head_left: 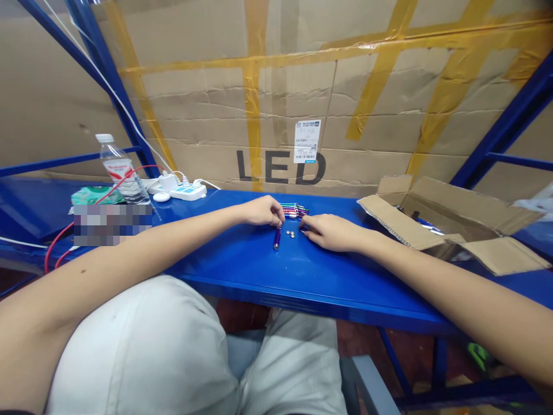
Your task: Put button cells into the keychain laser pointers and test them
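My left hand [265,211] has its fingers closed at the upper end of a short purple metal tube [277,237], whose other end points toward me. Just right of the tube, several small silver button cells [291,234] lie on the blue tabletop [259,265]. On their far right side, my right hand [328,231] pinches a small dark piece near the fingertips; what it is stays too small to make out. Behind and between both hands lies a row of colored metal pens [296,210].
An open cardboard box [449,207] with pens in it sits at the right. A water bottle [123,170], a green tissue pack [97,195], a white power strip [185,191] and red cable [54,241] are at the left. A large carton [207,115] stands behind.
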Demonstrator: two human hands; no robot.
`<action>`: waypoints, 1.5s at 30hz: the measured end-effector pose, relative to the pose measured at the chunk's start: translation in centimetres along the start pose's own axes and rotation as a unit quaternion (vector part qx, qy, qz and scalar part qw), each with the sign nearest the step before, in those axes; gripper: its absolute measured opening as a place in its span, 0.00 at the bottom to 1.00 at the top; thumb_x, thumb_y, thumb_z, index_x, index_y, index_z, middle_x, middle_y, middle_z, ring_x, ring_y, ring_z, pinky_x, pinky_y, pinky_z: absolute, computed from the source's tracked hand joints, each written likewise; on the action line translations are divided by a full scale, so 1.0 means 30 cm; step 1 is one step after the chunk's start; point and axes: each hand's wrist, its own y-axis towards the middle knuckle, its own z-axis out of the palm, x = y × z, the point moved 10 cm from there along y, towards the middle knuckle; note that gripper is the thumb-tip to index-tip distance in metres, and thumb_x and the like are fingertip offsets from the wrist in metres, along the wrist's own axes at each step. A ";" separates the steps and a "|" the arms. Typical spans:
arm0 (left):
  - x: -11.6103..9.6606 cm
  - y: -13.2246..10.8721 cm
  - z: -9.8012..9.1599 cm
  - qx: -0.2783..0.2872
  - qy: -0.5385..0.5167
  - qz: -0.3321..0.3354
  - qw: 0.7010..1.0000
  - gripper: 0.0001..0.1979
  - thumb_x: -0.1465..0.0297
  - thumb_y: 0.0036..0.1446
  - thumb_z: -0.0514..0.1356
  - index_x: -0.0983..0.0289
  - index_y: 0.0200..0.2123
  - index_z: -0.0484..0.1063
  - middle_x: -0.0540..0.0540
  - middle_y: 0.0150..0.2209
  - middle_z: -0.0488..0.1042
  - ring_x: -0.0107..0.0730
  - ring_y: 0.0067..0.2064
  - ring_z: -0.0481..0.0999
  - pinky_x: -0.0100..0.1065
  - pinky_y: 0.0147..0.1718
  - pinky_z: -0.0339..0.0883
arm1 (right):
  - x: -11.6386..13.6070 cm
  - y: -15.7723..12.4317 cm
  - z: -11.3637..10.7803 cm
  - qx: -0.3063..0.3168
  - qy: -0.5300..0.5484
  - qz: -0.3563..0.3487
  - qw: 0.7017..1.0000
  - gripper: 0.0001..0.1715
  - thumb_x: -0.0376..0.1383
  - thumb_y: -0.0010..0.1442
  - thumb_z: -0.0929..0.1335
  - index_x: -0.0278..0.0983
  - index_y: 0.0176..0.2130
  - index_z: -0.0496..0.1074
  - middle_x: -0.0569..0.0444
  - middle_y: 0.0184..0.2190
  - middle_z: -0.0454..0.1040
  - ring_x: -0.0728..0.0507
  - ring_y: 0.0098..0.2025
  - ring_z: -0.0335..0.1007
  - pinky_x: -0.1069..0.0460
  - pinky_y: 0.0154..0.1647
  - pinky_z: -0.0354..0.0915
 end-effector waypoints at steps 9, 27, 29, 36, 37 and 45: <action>-0.010 -0.011 0.005 0.008 -0.009 -0.006 1.000 0.11 0.73 0.45 0.64 0.68 0.35 0.78 0.55 0.31 0.79 0.31 0.33 0.76 0.33 0.35 0.67 | 0.006 -0.002 -0.002 0.002 -0.007 0.003 1.000 0.13 0.41 0.67 0.59 0.38 0.43 0.68 0.45 0.42 0.77 0.40 0.38 0.73 0.49 0.36 0.61; -0.195 -0.043 0.038 -0.016 0.187 0.149 0.971 0.09 0.75 0.52 0.60 0.63 0.33 0.81 0.52 0.35 0.80 0.32 0.38 0.75 0.30 0.40 0.64 | 0.084 -0.060 -0.106 -0.052 0.110 -0.115 0.986 0.15 0.37 0.62 0.65 0.39 0.47 0.75 0.48 0.42 0.75 0.42 0.42 0.70 0.49 0.44 0.64; -0.191 -0.032 0.047 -0.008 0.183 0.149 0.972 0.09 0.75 0.53 0.59 0.63 0.33 0.81 0.52 0.34 0.80 0.32 0.38 0.75 0.30 0.40 0.64 | 0.108 -0.053 -0.090 -0.062 0.075 -0.121 0.988 0.17 0.38 0.63 0.64 0.40 0.49 0.76 0.47 0.44 0.74 0.40 0.45 0.70 0.46 0.47 0.64; -0.166 0.003 0.068 0.032 0.131 0.121 0.983 0.09 0.74 0.53 0.60 0.64 0.34 0.81 0.50 0.33 0.81 0.29 0.34 0.75 0.27 0.36 0.64 | 0.091 -0.039 -0.050 -0.056 0.026 -0.098 0.993 0.18 0.40 0.64 0.64 0.40 0.49 0.78 0.45 0.43 0.73 0.38 0.46 0.69 0.44 0.47 0.65; -0.165 0.005 0.071 0.035 0.134 0.118 0.983 0.08 0.74 0.53 0.60 0.64 0.34 0.81 0.50 0.33 0.81 0.29 0.33 0.75 0.27 0.35 0.63 | 0.089 -0.041 -0.053 -0.055 0.031 -0.103 0.993 0.18 0.39 0.64 0.63 0.41 0.49 0.78 0.45 0.43 0.73 0.38 0.46 0.69 0.44 0.47 0.65; -0.164 0.010 0.088 0.059 0.149 0.131 0.978 0.07 0.73 0.53 0.62 0.64 0.33 0.81 0.50 0.30 0.80 0.29 0.33 0.76 0.27 0.33 0.63 | 0.074 -0.046 -0.063 -0.044 0.067 -0.127 0.989 0.17 0.36 0.65 0.63 0.40 0.47 0.79 0.47 0.37 0.75 0.41 0.41 0.70 0.46 0.45 0.64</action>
